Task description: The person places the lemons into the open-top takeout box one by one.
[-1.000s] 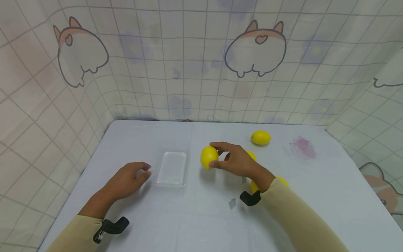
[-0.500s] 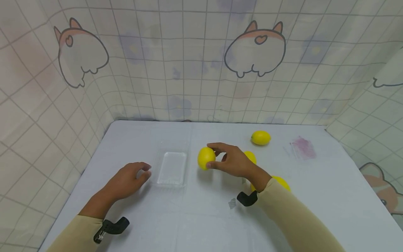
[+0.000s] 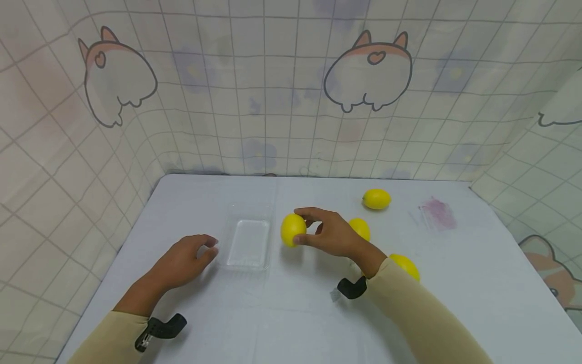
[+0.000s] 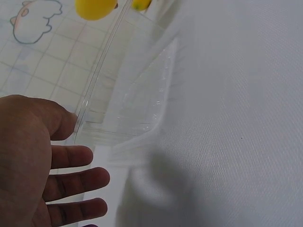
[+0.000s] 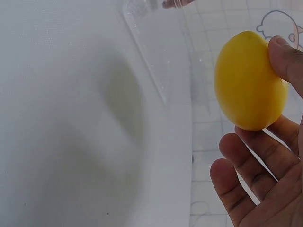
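My right hand pinches a yellow lemon between thumb and fingers, a little above the table just right of a clear plastic container. In the right wrist view the lemon stands upright, thumb on one end side and fingertips under it. At the container's left side, my left hand has relaxed fingers and holds nothing. The left wrist view shows its thumb tip right at the rim of the container, the other fingers spread below.
Behind the right hand lies one lemon, with another lemon beside the right sleeve and a third lemon farther back. A pink patch marks the white table at right. Patterned curtains surround the table.
My right hand has moved left with the lemon, nearer the container, uncovering more of the lemons behind it. The left hand and the container have stayed in place.
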